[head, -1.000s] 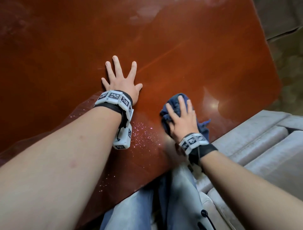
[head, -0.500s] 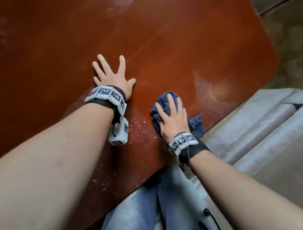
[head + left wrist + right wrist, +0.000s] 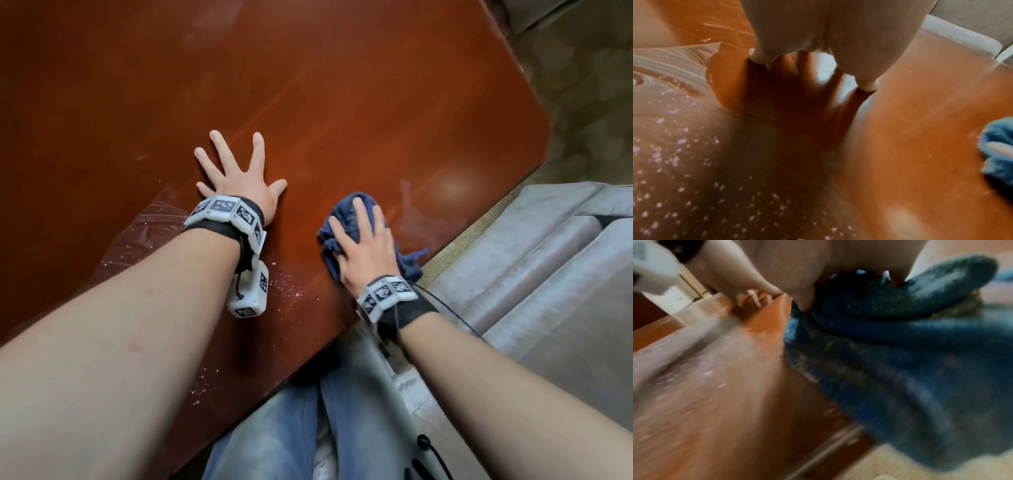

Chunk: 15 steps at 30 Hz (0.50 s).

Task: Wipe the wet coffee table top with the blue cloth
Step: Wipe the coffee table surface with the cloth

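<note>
The reddish-brown coffee table top (image 3: 342,85) fills most of the head view. My left hand (image 3: 239,178) lies flat on it with the fingers spread wide, holding nothing. My right hand (image 3: 363,246) presses straight fingers onto the bunched blue cloth (image 3: 346,209) near the table's near right edge. Water droplets (image 3: 284,287) glisten between the two wrists, and more droplets (image 3: 674,154) show in the left wrist view, where the cloth (image 3: 999,134) sits at the far right. The right wrist view is blurred, with the cloth (image 3: 900,369) under my palm (image 3: 797,264).
A grey sofa (image 3: 548,274) runs along the right, close to the table's edge. Legs in blue jeans (image 3: 291,428) sit below the near edge. A wet smear (image 3: 154,222) marks the table left of my left wrist. Carpeted floor (image 3: 582,102) lies beyond the right corner.
My right hand has slid the cloth a little farther onto the table. The left hand stays planted, its fingers now spread wider. The head view has shifted slightly.
</note>
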Available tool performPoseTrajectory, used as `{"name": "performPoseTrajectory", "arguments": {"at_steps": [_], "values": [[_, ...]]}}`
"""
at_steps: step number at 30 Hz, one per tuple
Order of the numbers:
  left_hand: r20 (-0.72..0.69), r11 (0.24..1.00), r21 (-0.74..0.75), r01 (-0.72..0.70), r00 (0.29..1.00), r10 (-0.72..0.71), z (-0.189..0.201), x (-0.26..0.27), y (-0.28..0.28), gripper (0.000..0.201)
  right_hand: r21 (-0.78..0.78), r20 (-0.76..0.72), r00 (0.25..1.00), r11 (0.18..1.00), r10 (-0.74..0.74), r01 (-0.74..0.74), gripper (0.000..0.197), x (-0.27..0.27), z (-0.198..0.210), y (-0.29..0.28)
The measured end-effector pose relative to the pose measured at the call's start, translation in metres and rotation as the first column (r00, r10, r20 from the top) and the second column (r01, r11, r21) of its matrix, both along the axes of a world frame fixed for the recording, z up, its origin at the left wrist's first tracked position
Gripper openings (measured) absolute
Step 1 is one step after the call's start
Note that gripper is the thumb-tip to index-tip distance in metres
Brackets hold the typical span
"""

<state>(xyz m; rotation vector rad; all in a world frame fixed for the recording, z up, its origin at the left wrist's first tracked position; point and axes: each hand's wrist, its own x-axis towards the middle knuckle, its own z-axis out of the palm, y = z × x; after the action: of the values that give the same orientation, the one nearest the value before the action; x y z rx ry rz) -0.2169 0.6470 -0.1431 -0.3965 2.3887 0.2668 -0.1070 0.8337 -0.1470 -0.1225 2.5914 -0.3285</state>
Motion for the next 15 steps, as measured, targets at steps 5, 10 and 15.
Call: {"name": "performPoseTrajectory", "arguments": {"at_steps": [5, 10, 15], "values": [[0.014, 1.000, -0.003, 0.005, 1.000, -0.005, 0.000, -0.001, -0.001, 0.079, 0.123, -0.005, 0.981, 0.974, -0.193, 0.192, 0.058, -0.054, 0.000, 0.043], [0.010, 1.000, -0.004, 0.011, 1.000, -0.011, 0.000, 0.000, -0.001, 0.079, 0.068, -0.100, 0.985, 0.986, -0.143, 0.150, 0.059, -0.074, -0.008, -0.015], [0.021, 1.000, -0.011, 0.013, 1.000, -0.012, 0.001, -0.001, 0.001, 0.080, 0.002, -0.014, 0.998, 0.998, 0.069, -0.069, 0.058, 0.007, -0.002, 0.004]]}}
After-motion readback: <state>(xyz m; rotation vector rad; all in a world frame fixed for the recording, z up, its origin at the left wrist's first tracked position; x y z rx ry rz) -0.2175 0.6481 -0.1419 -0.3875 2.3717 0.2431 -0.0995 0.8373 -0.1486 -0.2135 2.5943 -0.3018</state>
